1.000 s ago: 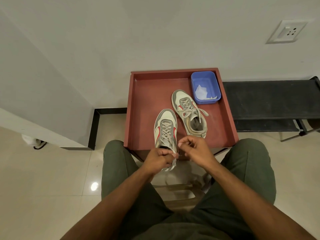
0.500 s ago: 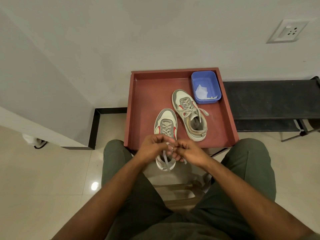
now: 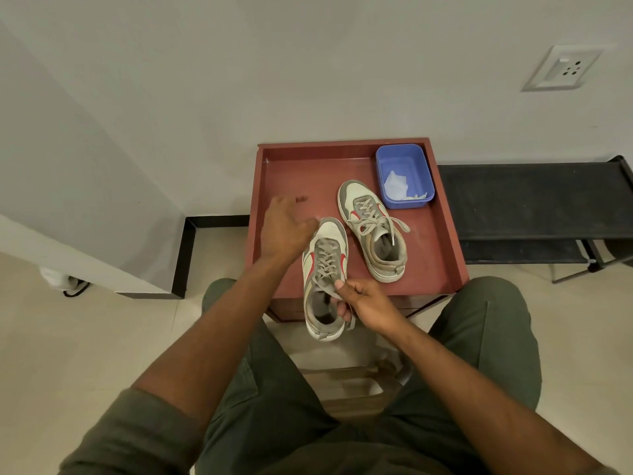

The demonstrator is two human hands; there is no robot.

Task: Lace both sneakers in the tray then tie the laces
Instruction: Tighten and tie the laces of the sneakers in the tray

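A: While the person is sitting with knees either side of a low stand, the red tray [image 3: 270, 186] is resting on it just in front of them; both sneakers are lying inside, toes pointing away.

B: Which shoe are the hands working on?

A: The near sneaker [image 3: 325, 269]; its heel is hanging over the tray's front edge, probably so that the lace ends are lying within easy reach. The right hand [image 3: 363, 298] is pinching a grey lace at the top of the tongue, fingers curled round it. The left hand [image 3: 284, 228] is hovering beside the toe with fingers spread and relaxed, gripping nothing; it is blurred, so whether it is touching the shoe I cannot tell.

B: And the other shoe?

A: The far sneaker [image 3: 371, 231] is sitting further back and to the right, laced, with a bow lying loosely across it; that one seems finished.

B: Any containers?

A: A blue tub [image 3: 424, 166] is standing in the tray's far right corner, just beside the far sneaker's toe; crumpled white paper [image 3: 397, 186] is lying in it.
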